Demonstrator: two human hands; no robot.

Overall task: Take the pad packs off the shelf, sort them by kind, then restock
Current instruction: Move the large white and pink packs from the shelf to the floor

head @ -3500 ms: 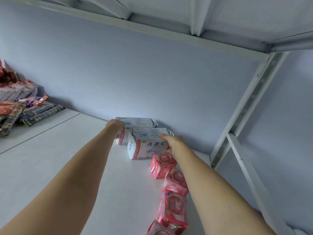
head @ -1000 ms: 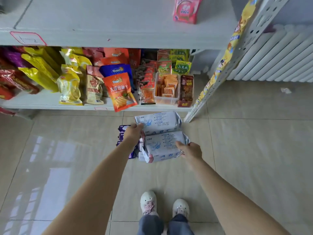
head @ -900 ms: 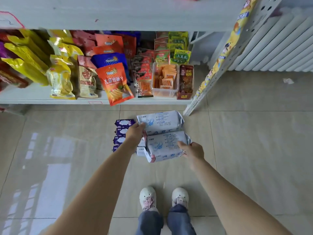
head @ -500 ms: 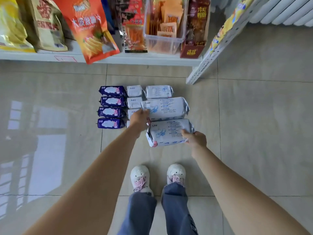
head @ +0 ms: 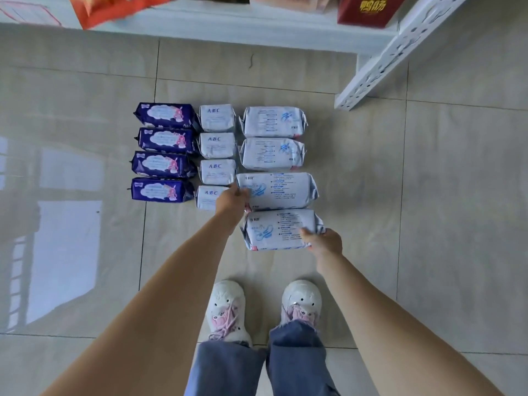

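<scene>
Lying on the tiled floor [head: 85, 81] in front of the shelf [head: 257, 27], the pad packs form three columns. Farthest left is a column of four dark purple packs [head: 164, 151], one behind the other. Just beside them runs a column of four small white ABC packs [head: 217, 144], the nearest partly hidden by the left hand [head: 233, 200]. That hand grips the left end of a large white pack [head: 281, 191], fingers closed on its edge. This pack sits third in the rightmost column, behind which lie two more large white packs [head: 273, 137] with blue print. The right hand [head: 324, 241] clamps the right end of the nearest white pack [head: 278, 230], thumb on top; whether either held pack touches the floor cannot be told. Below stand two white shoes [head: 263, 307] with pink laces.
</scene>
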